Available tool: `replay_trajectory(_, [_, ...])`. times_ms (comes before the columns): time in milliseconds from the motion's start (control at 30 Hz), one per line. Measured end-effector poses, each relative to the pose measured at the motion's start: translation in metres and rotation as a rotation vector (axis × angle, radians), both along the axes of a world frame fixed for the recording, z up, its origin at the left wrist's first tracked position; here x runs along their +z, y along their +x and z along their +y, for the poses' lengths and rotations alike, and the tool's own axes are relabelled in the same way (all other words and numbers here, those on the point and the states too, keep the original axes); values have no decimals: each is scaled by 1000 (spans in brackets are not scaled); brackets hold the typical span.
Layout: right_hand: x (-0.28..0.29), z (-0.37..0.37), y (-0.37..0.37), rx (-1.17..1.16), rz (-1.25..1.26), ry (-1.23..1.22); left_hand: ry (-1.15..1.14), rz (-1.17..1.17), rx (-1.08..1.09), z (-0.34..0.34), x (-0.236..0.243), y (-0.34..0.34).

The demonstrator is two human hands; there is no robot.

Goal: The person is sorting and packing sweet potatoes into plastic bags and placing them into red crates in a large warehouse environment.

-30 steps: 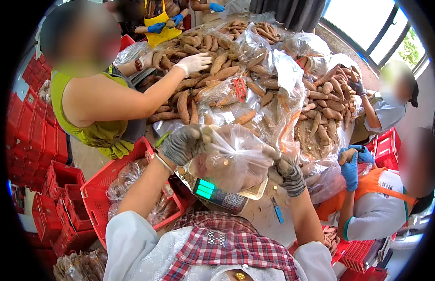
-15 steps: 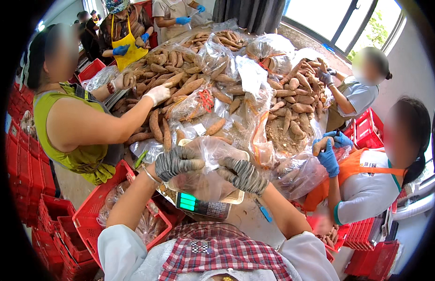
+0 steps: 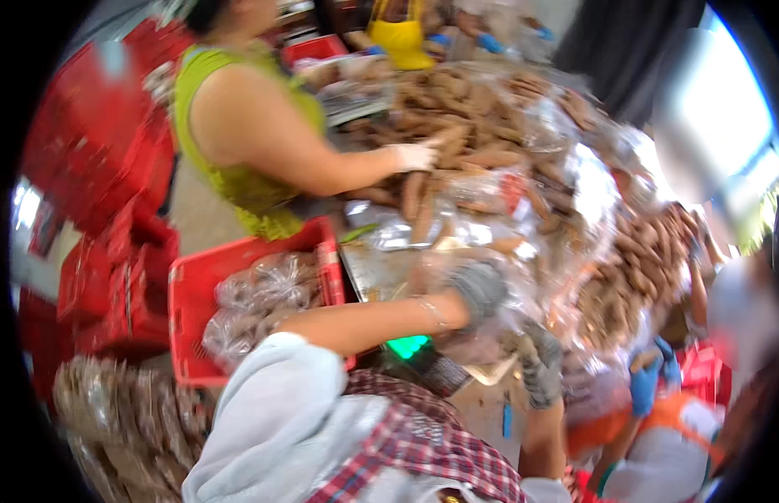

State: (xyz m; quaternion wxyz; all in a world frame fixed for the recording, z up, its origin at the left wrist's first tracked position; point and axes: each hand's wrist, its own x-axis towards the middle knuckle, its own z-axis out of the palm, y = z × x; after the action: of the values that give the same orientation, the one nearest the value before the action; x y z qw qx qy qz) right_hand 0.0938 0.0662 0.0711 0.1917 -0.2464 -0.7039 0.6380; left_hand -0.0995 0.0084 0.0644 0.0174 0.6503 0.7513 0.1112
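Note:
A clear plastic bag of sweet potatoes [image 3: 466,345] rests in a pale tray [image 3: 490,374] on a scale with a lit green display [image 3: 408,345]. My left hand [image 3: 480,292], in a grey striped knit glove, is closed on the gathered top of the bag. My right hand [image 3: 540,365], gloved alike, is closed at the bag's right side. Motion blurs both hands, so the exact finger positions are unclear. Beyond them spreads a large heap of loose sweet potatoes [image 3: 465,117].
A red crate [image 3: 185,323] of bagged sweet potatoes [image 3: 263,293] stands at my left. A large filled clear sack [image 3: 129,419] lies behind it, near stacked red crates [image 3: 96,142]. A blue-handled tool [image 3: 507,419] lies right of the scale. Co-workers [image 3: 255,117] stand round the table.
The view has swung left, bringing the crate and the large sack into sight. My hands remain at the bag, with the right one now lower and nearer.

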Motion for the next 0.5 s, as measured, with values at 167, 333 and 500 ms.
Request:
replay_trajectory(167, [-23,-7,18,-309,119,-20,11,24,-54,18,-12,1])
replay_trajectory(333, [-28,16,46,-62,-9,1341,-84,-150,24,-6,-2,-5])
replay_trajectory(500, [-24,17,73,-176,-133,1222,808,-1245,-23,-41,-19,-52])
